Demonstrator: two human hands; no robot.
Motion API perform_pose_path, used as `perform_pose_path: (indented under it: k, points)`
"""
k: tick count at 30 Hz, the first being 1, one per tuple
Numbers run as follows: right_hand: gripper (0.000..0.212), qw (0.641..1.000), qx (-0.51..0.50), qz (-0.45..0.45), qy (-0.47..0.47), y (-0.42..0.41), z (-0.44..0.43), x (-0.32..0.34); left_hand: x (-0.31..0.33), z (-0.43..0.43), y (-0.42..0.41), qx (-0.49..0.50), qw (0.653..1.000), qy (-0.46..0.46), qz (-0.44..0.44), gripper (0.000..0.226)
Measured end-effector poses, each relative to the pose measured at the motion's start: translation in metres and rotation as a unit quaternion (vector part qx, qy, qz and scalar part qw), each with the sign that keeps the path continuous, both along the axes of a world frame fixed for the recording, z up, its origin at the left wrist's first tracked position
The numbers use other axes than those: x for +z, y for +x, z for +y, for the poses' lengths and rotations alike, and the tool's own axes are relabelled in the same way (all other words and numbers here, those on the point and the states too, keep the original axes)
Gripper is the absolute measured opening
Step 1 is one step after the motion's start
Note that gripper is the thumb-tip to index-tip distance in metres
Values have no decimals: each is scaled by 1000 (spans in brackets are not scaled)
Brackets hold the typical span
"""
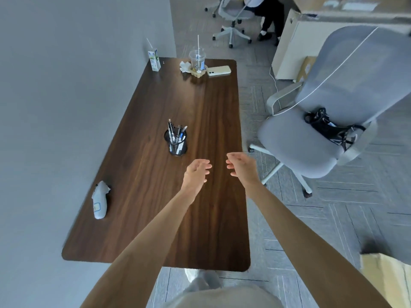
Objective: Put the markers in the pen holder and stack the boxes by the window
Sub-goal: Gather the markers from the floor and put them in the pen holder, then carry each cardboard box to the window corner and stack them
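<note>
Head view: both hands — left hand [196, 172], right hand [240, 166] — hover with fingers loosely spread, empty; pen holder [176, 141], filled, stands just beyond the left fingers. Marker step looks done — boxes next, none surely identifiable.

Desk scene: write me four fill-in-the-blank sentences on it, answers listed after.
1. The pen holder stands on the ____.
2. Both the left hand and the right hand hold ____.
3. The black bag lies on the seat of the ____.
4. The phone lies right beside the plastic ____ with the straw.

Missing words: desk; nothing; chair; cup
</note>
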State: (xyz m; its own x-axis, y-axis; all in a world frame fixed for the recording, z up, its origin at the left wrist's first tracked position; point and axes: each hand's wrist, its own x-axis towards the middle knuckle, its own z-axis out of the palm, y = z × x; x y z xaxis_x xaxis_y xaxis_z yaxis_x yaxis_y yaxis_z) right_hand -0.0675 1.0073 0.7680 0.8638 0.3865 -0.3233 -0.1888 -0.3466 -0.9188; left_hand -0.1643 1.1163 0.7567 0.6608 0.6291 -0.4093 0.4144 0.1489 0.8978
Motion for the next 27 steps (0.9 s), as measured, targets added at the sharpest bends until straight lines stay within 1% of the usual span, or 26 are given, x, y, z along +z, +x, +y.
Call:
perform_pose_path:
  k: [3,7,11,15,17,18,20,21,24,27]
  points:
    - [12,1000,-25,-11,14,-3,-60,10,5,-44,8,-37,999,-7,-9,30]
    - [8,996,-79,-45,12,-15,-166,19,12,-131,14,-130,991,-13,-16,30]
    - [8,985,-157,-61,19,-44,-294,24,19,-243,14,-221,975,-16,-13,33]
    - [20,972,-230,-57,7,-96,-421,24,20,-365,-3,-283,959,-30,-4,31]
    - [16,960,-273,-51,15,-122,-479,21,21,-426,-12,-316,948,-36,3,27]
    - [19,954,-296,-49,17,-134,-507,20,23,-457,-16,-331,943,-39,8,29]
    - [32,941,-336,-43,22,-155,-558,17,25,-514,-22,-372,927,-44,12,32]
    - [34,932,-360,-43,20,-162,-582,15,24,-542,-24,-394,918,-43,11,32]
    - [33,906,-420,-39,16,-181,-646,8,18,-615,-28,-446,894,-38,13,31]
    - [35,887,-460,-13,27,-193,-701,-5,6,-675,-28,-491,870,-37,25,27]
